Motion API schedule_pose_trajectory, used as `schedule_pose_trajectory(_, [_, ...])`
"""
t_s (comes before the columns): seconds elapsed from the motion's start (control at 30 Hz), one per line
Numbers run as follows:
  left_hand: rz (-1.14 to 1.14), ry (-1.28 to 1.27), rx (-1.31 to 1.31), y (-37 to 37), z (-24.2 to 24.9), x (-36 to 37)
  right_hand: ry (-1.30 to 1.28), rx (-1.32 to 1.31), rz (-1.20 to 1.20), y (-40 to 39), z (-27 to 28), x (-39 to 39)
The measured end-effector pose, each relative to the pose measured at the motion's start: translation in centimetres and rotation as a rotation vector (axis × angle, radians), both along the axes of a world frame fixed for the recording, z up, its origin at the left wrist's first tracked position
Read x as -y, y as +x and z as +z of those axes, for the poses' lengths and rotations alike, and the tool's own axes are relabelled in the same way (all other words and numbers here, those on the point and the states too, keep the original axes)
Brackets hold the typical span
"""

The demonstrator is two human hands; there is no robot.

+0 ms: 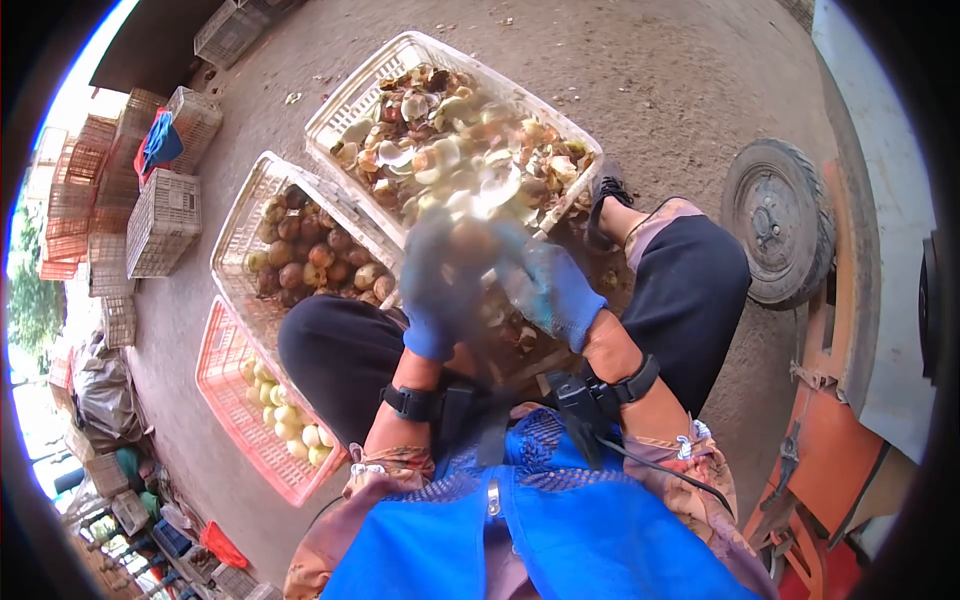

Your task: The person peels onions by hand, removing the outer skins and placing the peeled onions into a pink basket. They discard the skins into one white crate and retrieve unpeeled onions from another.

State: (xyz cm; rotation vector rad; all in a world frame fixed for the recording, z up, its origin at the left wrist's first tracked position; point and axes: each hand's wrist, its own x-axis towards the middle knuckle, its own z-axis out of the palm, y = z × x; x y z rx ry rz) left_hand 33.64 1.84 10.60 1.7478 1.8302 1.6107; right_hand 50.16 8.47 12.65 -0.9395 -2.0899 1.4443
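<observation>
Both hands wear blue gloves and meet between the knees, at the near edge of a white crate [330, 122] full of peel and shell pieces [440, 165]. My left hand [440, 280] and my right hand [545, 280] are closed around a round brownish fruit [473, 243]. A blurred patch covers the fingers and part of the fruit, so any tool there cannot be made out. Left of them, a second white crate [232, 235] holds unpeeled brown fruits [315, 250]. Below it, a pink crate [225, 400] contains pale peeled fruits [285, 415].
Stacked crates [165, 225] line the left side, with a dark sack [108, 395] below them. A wheel [778, 222] and an orange metal frame [835, 450] stand at the right. My bent knees flank the hands, and a cable [670, 478] runs from the right wrist.
</observation>
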Motion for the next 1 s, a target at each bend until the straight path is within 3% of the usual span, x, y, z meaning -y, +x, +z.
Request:
schedule_pose_trajectory(0.07, [0.017,0.051,-0.099,0.1,0.1,0.1,-0.045,0.092,0.028,0.1,0.0,-0.2])
schedule_pose_trajectory(0.13, [0.05,0.02,-0.137,0.3,0.2,0.3,0.266,0.12,0.057,0.3,0.0,-0.6])
schedule_pose_trajectory(0.23, [0.048,0.034,-0.151,0.2,0.3,0.1,0.3,0.044,0.044,0.1,0.3,-1.4])
schedule_pose_trajectory(0.47, [0.045,0.005,-0.164,0.6,-0.5,0.3,0.24,0.186,0.106,0.2,0.3,-1.7])
schedule_pose_trajectory(0.53, [-0.015,-0.025,-0.251,0.8,0.7,0.3,0.049,0.199,0.125,0.6,1.2,-1.5])
schedule_pose_trajectory(0.67, [-0.016,-0.03,-0.382,1.0,0.7,0.2,0.199,0.186,0.047,1.0,0.7,-1.5])
schedule_pose_trajectory(0.73, [-0.091,-0.06,-0.478,1.3,1.2,0.2,0.222,0.373,0.179,1.2,1.8,-2.5])
schedule_pose_trajectory(0.87, [-0.067,-0.036,-0.447,1.2,1.3,-0.1,0.184,0.418,0.191,0.9,0.1,-2.2])
schedule_pose_trajectory(1.0, [0.036,-0.123,-0.083,1.1,-0.1,0.1,0.077,0.34,0.166,0.8,-0.2,-0.8])
